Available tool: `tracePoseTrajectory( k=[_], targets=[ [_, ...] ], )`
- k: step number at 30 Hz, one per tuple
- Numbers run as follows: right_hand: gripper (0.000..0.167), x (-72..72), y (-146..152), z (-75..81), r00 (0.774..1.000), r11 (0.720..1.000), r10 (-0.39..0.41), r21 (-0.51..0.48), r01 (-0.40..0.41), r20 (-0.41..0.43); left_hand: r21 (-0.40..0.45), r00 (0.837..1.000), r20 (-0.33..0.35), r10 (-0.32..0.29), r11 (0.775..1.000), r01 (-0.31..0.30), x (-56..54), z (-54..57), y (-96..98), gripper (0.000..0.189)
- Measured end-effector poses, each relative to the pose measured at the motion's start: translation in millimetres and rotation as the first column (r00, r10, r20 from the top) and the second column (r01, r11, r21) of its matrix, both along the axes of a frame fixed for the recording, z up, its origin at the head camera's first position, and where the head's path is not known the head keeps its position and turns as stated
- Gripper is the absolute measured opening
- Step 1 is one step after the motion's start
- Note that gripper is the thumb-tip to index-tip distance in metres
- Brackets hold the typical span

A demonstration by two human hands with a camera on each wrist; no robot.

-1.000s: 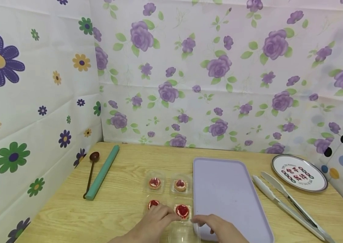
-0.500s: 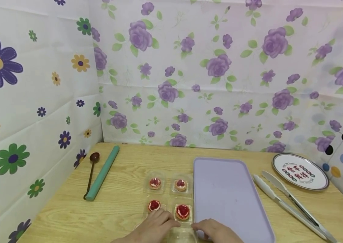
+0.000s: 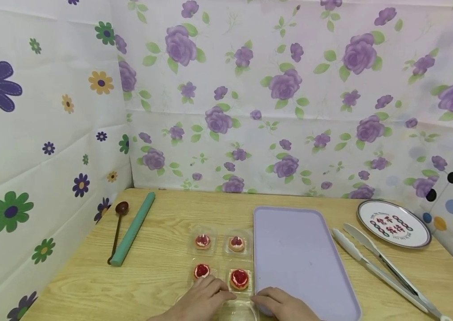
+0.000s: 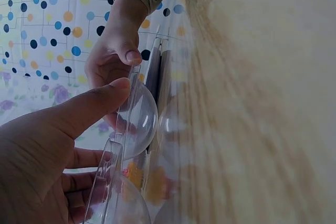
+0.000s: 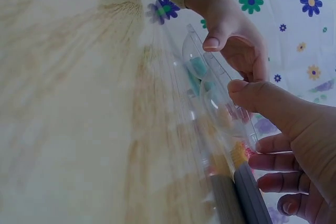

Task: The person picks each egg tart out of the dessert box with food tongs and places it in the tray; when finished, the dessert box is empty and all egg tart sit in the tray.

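Observation:
Small red-topped tarts (image 3: 239, 279) sit in a clear plastic box (image 3: 249, 261) with several cups. A clear flap with domed bumps (image 3: 237, 311), at the box's near side, lies between both hands. My left hand (image 3: 204, 298) holds its left part, fingertips close to the near-left tart (image 3: 202, 270). My right hand (image 3: 284, 305) grips the right edge, over the tray's near-left corner. In the left wrist view, the left thumb (image 4: 121, 85) lies along the plastic rim, with fingers behind it. The right wrist view shows the right thumb (image 5: 239, 86) on the same rim.
A lilac tray (image 3: 298, 249) lies right of the box. Beyond it are metal tongs (image 3: 384, 269) and a white plate (image 3: 394, 225) with red lettering. On the left are a teal rod (image 3: 134, 229) and a dark brown ladle (image 3: 118, 227). Patterned cloths hang behind and beside the table.
Both hands have come slightly down toward me with the clear flap, which looks lower. The near-left tart shows more. The right index finger is less stretched out.

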State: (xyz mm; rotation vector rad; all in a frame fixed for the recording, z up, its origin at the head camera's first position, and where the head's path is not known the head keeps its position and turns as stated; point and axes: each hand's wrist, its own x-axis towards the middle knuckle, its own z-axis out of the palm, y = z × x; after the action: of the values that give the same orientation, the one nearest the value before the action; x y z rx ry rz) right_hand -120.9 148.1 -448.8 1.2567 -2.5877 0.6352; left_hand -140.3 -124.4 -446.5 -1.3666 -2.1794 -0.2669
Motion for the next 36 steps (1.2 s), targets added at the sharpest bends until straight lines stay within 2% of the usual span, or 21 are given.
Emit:
tracePoseTrajectory(
  k=[8,14,20,25,27,30,33,34,36],
  targets=[
    [0.054,0.7,0,3.4,1.0,0.999,-0.026,0.048,0.025,0.001,-0.004,1.0,-0.009,0.017,1.0,-0.017,1.2,2.1,0.5,0.047],
    [0.06,1.7,1,11.8,0.996,0.993,-0.068,0.102,0.062,0.053,-0.008,1.0,0.0,0.025,1.0,-0.025,4.4,8.7,-1.3,0.051],
    [0.067,0.9,2,23.3,0.998,0.992,-0.055,0.114,0.056,-0.007,0.008,0.999,0.009,0.04,0.999,-0.04,3.9,18.9,-6.9,0.065],
    [0.073,0.0,4,32.7,0.997,0.991,-0.069,0.119,0.066,0.022,0.012,0.998,0.043,0.053,0.998,-0.054,3.2,30.4,-12.9,0.073],
    [0.075,-0.3,4,36.9,0.995,0.988,-0.08,0.133,0.072,0.052,0.008,0.995,0.081,0.059,0.998,-0.06,3.8,36.2,-15.4,0.074],
    [0.078,-0.9,3,44.6,0.991,0.987,-0.092,0.143,0.078,0.095,-0.012,0.984,0.157,0.089,0.996,-0.088,3.7,46.2,-19.3,0.077],
    [0.078,-2.6,2,53.1,0.989,0.988,-0.096,0.133,0.08,0.113,-0.029,0.955,0.265,0.133,0.991,-0.13,1.8,55.5,-23.2,0.08],
    [0.077,-3.1,1,56.2,0.989,0.989,-0.096,0.125,0.081,0.116,-0.031,0.945,0.291,0.147,0.989,-0.144,0.3,58.0,-24.4,0.081],
    [0.074,-4.7,1,61.6,0.99,0.99,-0.09,0.114,0.078,0.104,-0.026,0.937,0.309,0.164,0.986,-0.164,-4.1,61.3,-26.9,0.082]
  ],
)
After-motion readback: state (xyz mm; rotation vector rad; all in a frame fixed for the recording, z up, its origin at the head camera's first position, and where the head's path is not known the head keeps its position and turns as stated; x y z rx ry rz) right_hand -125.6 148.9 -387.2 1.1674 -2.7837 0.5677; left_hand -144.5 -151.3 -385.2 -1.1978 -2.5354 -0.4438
